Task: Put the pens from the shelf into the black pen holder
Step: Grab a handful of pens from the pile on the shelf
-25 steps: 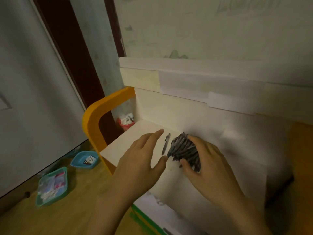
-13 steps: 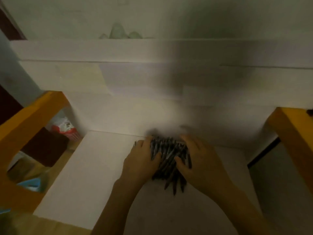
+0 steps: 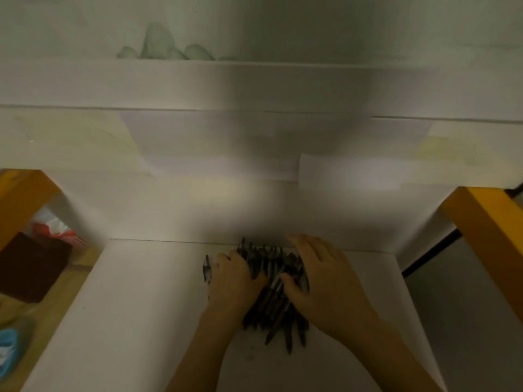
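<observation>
A heap of several dark pens [image 3: 273, 301] lies on the white shelf [image 3: 127, 321], near its back wall. My left hand [image 3: 235, 281] grips the heap from the left, fingers curled over the pens. My right hand [image 3: 322, 281] grips it from the right, thumb tucked against the pens and fingers spread over the top. One stray pen [image 3: 206, 268] lies just left of my left hand. No black pen holder is in view.
Orange frame posts stand at the left [image 3: 19, 199] and right [image 3: 492, 236] of the shelf. A red and white packet [image 3: 56, 230] and a dark brown box [image 3: 31, 267] sit beyond the left edge. A blue tray [image 3: 8, 352] lies on the wooden floor.
My left hand came in against the pen heap, so both hands now hold it from either side. The view has swung to face the shelf squarely.
</observation>
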`<state>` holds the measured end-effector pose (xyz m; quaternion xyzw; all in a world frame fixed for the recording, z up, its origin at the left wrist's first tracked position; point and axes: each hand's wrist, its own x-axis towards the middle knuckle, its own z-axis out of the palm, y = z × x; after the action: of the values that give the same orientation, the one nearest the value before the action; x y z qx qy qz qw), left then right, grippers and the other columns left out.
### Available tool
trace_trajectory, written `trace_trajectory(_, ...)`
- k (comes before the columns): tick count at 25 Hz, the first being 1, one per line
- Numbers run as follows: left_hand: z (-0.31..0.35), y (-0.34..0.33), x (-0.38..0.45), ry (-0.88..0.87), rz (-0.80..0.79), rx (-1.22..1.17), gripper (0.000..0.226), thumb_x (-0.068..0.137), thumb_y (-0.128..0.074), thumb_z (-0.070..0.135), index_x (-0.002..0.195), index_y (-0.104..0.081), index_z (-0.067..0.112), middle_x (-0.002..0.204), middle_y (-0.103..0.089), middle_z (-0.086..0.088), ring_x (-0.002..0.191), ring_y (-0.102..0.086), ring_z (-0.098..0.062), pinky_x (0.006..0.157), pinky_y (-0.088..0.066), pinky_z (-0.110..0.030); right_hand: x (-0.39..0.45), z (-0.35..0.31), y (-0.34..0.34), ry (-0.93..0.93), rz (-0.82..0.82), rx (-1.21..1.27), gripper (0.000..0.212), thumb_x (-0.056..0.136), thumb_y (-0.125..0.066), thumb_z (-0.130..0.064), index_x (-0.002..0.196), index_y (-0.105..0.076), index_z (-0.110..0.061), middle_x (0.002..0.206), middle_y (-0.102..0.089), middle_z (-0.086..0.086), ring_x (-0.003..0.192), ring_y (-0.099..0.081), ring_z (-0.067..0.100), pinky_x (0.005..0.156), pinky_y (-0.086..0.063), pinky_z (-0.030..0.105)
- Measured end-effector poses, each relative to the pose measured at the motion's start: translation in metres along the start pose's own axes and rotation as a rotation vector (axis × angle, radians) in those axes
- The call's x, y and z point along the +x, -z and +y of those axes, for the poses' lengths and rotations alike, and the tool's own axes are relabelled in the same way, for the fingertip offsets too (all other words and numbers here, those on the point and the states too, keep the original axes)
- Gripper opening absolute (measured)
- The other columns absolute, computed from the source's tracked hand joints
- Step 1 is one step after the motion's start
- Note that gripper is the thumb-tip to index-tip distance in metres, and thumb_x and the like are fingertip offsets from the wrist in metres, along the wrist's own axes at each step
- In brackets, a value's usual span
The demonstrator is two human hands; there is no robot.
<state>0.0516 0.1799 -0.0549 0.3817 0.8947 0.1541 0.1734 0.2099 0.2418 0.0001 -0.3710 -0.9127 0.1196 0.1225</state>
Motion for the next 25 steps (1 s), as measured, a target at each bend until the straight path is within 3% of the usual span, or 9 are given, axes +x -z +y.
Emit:
trace_trajectory(3, -0.001, -0.002, 0.0, -0.039, 0.01, 0.002, 0.046, 0.09, -0.055, 0.044, 0.115, -0.044, 0.007, 0.111, -0.047, -0.01, 0.106, -0.048, -0.026, 0.086, -0.042, -0.033, 0.004, -0.002, -0.003, 0.015, -0.012, -0.024, 0.063, 0.086, -0.047, -0.051, 0.142, -0.04, -0.023, 0.14, -0.049, 0.001, 0.13, -0.043, 0.022, 0.108, -0.033, 0.035)
trace_trajectory(6, -0.006, -0.005, 0.002, -0.044, 0.029, -0.15, 0.038, 0.092, -0.057, 0.03, 0.112, -0.043, 0.001, 0.108, -0.047, -0.013, 0.097, -0.05, -0.027, 0.08, -0.047, -0.036, 0.008, -0.006, -0.005, 0.031, -0.023, -0.027, 0.063, 0.087, -0.042, -0.052, 0.143, -0.039, -0.025, 0.142, -0.047, -0.001, 0.132, -0.041, 0.021, 0.109, -0.029, 0.033)
trace_trajectory(8, -0.009, -0.006, 0.004, -0.072, 0.051, -0.222, 0.034, 0.092, -0.058, 0.024, 0.109, -0.044, -0.001, 0.102, -0.048, -0.013, 0.089, -0.052, -0.026, 0.071, -0.048, -0.035, 0.009, -0.008, -0.006, 0.039, -0.022, -0.025, 0.062, 0.087, -0.04, -0.052, 0.142, -0.041, -0.024, 0.142, -0.048, -0.001, 0.132, -0.041, 0.021, 0.109, -0.03, 0.033)
trace_trajectory(12, -0.011, -0.005, 0.007, -0.096, 0.07, -0.327, 0.02, 0.093, -0.058, 0.018, 0.094, -0.043, 0.006, 0.08, -0.049, -0.006, 0.06, -0.043, -0.012, 0.046, -0.03, -0.022, 0.01, -0.008, -0.006, 0.039, -0.025, -0.03, 0.062, 0.086, -0.039, -0.052, 0.141, -0.042, -0.024, 0.14, -0.049, 0.0, 0.131, -0.042, 0.021, 0.108, -0.032, 0.035)
trace_trajectory(16, -0.011, -0.001, 0.01, -0.086, 0.07, -0.352, 0.025, 0.09, -0.058, 0.01, 0.079, -0.036, 0.016, 0.067, -0.046, -0.002, 0.053, -0.043, -0.013, 0.052, -0.042, -0.031, 0.01, -0.008, -0.003, 0.03, -0.013, -0.03, 0.06, 0.086, -0.047, -0.048, 0.14, -0.045, -0.023, 0.139, -0.05, 0.002, 0.129, -0.044, 0.023, 0.108, -0.032, 0.035)
trace_trajectory(18, -0.01, 0.001, 0.012, -0.119, 0.082, -0.357, 0.032, 0.087, -0.058, 0.006, 0.073, -0.033, 0.019, 0.064, -0.045, -0.003, 0.051, -0.042, -0.014, 0.049, -0.043, -0.035, 0.01, -0.011, 0.0, 0.031, -0.016, -0.034, 0.059, 0.087, -0.047, -0.047, 0.14, -0.044, -0.023, 0.141, -0.049, 0.002, 0.131, -0.043, 0.023, 0.109, -0.03, 0.034)
trace_trajectory(21, -0.011, 0.006, 0.012, -0.093, 0.071, -0.4, 0.023, 0.087, -0.059, 0.004, 0.085, -0.038, 0.012, 0.069, -0.048, -0.005, 0.054, -0.045, -0.013, 0.045, -0.039, -0.028, 0.011, -0.014, 0.006, 0.035, -0.028, -0.029, 0.06, 0.088, -0.044, -0.048, 0.143, -0.041, -0.023, 0.145, -0.045, 0.002, 0.134, -0.039, 0.022, 0.111, -0.026, 0.033)
trace_trajectory(25, -0.012, 0.016, 0.008, -0.087, 0.081, -0.494, 0.025, 0.091, -0.058, 0.007, 0.104, -0.037, 0.012, 0.083, -0.06, -0.012, 0.067, -0.062, -0.024, 0.053, -0.052, -0.035, 0.009, -0.021, 0.012, 0.028, -0.021, -0.042, 0.06, 0.088, -0.046, -0.047, 0.143, -0.041, -0.022, 0.145, -0.045, 0.003, 0.134, -0.039, 0.024, 0.111, -0.029, 0.037)
